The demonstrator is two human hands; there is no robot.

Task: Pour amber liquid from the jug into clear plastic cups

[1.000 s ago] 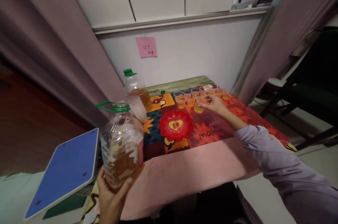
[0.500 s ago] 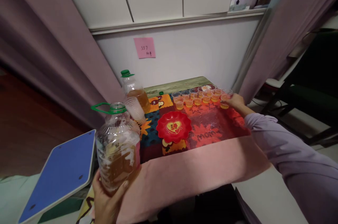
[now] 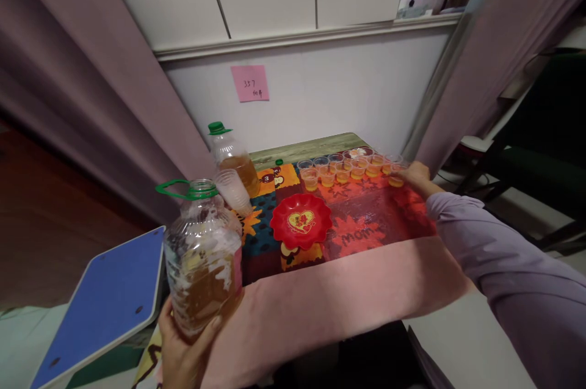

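Observation:
My left hand point(image 3: 185, 343) is wrapped around the base of a large clear plastic jug point(image 3: 201, 261), uncapped, with a green ring handle and amber liquid in its lower part. At the right end of the table my right hand point(image 3: 415, 176) is closed on a small clear plastic cup point(image 3: 396, 178) holding a little yellow-orange liquid. Its fingertips are partly hidden. Left of that cup stand two rows of similar cups point(image 3: 342, 171); the front ones hold yellow-orange liquid. A red scalloped plate point(image 3: 279, 227) with a yellow heart lies mid-table.
Behind the jug are a stack of clear cups point(image 3: 233, 190) and a second jug point(image 3: 240, 166) with a green cap. A loose green cap point(image 3: 279, 162) lies near the back edge. A blue board point(image 3: 103, 297) leans at left; a dark chair point(image 3: 544, 132) stands at right.
My right hand has moved slightly to the right with the cup, opening a little more space from the front row. My left hand and the jug have hardly moved.

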